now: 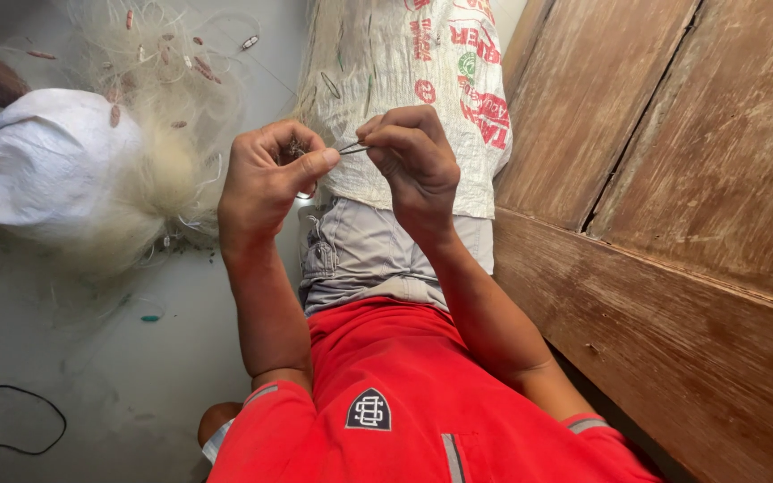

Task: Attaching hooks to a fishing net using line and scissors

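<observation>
1. Far left on the floor I see a white sack (42,161) with a pile of pale fishing net (158,134) spilling beside it.
2. My left hand (266,183) is clenched, pinching a bunched bit of net between thumb and fingers.
3. My right hand (413,156) pinches a thin dark needle (351,148), its tip touching the left hand's bunch.
4. I judge this mid-stitch mending; next calls for keeping the strand taut.
5. A wooden wall (673,179) stands right.

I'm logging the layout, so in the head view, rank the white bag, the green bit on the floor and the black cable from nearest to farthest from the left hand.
From the left hand:
1. White bag, to its left beside the net.
2. Green bit, on the floor below the hand and left of the forearm.
3. Black cable, at the lower left edge.
</observation>
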